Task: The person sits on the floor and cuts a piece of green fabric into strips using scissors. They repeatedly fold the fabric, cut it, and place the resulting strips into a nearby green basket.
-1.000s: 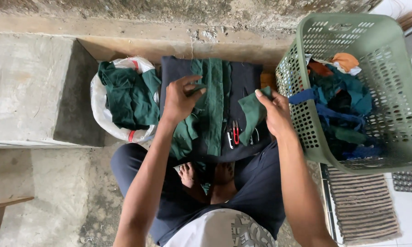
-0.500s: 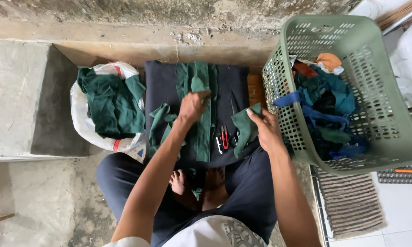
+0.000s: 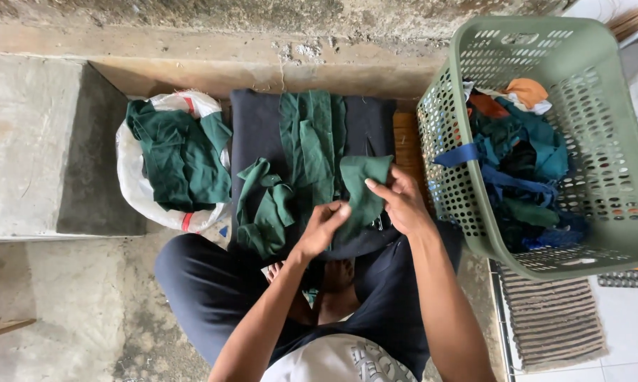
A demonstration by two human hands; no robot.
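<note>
A small green cloth piece [image 3: 361, 191] is pinched at its lower edge by the left hand [image 3: 324, 228] and along its right side by the right hand [image 3: 402, 201]; both grips are pressed together on fabric. It lies on a dark cloth pad [image 3: 259, 134]. Edges are best aligned before being flattened, judged from the loose fold.

Both the left hand [image 3: 324, 228] and right hand [image 3: 401, 201] have drawn back, now pinching one green cloth piece [image 3: 362, 189].
</note>
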